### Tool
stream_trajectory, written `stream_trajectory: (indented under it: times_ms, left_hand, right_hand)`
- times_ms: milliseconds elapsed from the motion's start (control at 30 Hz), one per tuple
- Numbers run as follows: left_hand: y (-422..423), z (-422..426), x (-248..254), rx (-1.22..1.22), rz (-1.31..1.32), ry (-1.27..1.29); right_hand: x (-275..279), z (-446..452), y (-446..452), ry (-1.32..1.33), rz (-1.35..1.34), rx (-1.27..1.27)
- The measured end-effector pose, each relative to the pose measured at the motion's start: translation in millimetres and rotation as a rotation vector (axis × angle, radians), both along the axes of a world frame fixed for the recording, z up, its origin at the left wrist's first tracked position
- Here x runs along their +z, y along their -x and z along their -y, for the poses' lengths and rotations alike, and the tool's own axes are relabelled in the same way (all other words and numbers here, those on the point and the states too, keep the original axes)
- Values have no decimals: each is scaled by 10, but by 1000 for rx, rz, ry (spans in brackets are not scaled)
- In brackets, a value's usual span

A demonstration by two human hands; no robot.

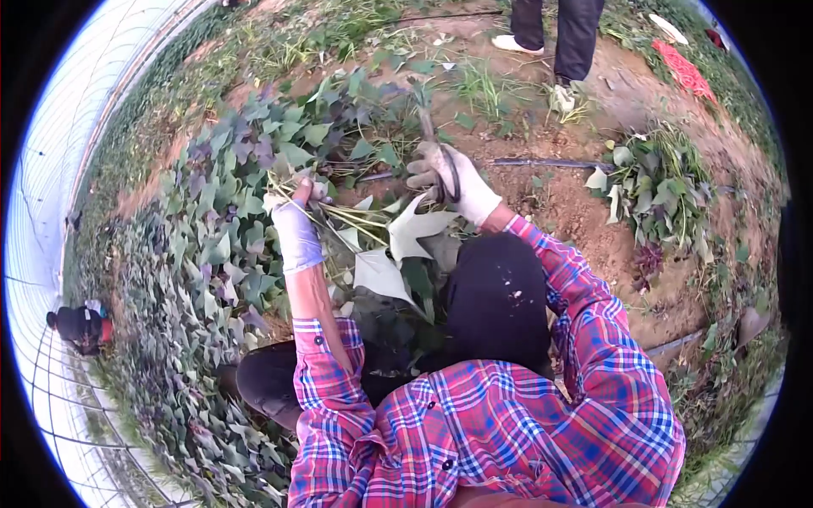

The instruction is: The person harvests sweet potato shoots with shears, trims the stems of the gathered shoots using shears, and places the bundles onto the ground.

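Observation:
My left hand [296, 216], in a pale glove, is closed around a bunch of sweet potato vines [360, 222]. Their stems run to the right from my fingers, and broad leaves [381, 275] hang in front of my knees, pale undersides showing. In my gloved right hand [461, 186] is a pair of scissors [426, 125]; a dark handle loops around the fingers. The blades point away from me toward the growing vines [373, 106], and their tips are hard to make out among the leaves.
Dense vines [195, 279] cover the ground on my left. A dark drip hose [550, 162] crosses the bare soil, near a leafy heap [660, 190] at right. Another person's legs [576, 38] stand ahead; red netting [682, 69] lies beyond. A further person [80, 328] crouches far left.

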State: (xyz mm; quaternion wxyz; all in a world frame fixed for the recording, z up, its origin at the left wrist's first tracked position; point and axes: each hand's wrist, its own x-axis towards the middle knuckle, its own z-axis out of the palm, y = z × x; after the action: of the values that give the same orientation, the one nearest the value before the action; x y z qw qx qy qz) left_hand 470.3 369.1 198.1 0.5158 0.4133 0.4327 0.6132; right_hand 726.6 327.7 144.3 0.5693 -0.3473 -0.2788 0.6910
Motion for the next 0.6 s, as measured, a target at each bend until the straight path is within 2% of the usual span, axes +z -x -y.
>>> stream_trajectory:
  times_ms: [33,100,133,167,200,233,267,300,333,367,400,467,533,567,600]
  left_hand:
    - [150,-137,-28,14,-89,-9]
    - [391,-376,-137,-29,-172,15]
    - [357,-393,-94,-28,-256,54]
    - [313,-422,-48,-29,-340,93]
    - [325,-568,-213,-79,-336,66]
    - [280,-608,-240,-101,-479,103]
    - [202,-644,-271,-166,-400,140]
    - [219,-833,-543,-126,-600,-135]
    - [5,-745,-329,-167,-458,70]
    - [60,-918,-657,-203,-370,12]
    - [219,-1144,-992,-275,-482,-10]
    - [205,-1290,-1246,-273,-422,152]
    - [3,-1142,-1081,-287,-370,188]
    - [-4,-1148,-1141,-317,-325,201]
    - [53,-1232,-1353,-313,-373,149]
  right_hand:
    - [-36,-67,-36,-63,186,-78]
    - [-195,-291,-178,-33,209,-41]
    - [-447,-482,-287,40,62,77]
    - [-538,-596,-303,122,34,131]
    - [-633,-717,-311,201,8,183]
    - [-756,-821,-260,215,36,170]
    - [-741,-894,-199,222,-122,234]
    - [-717,-928,-148,285,44,172]
    - [-722,-981,-106,267,113,193]
    - [-717,-964,-62,251,92,167]
    - [-674,-952,-12,296,146,121]
    - [-872,-888,-22,304,-35,45]
    - [-988,-774,-189,403,-124,54]
    - [-937,-644,-346,232,-296,164]
    - [-873,-449,-465,396,50,-80]
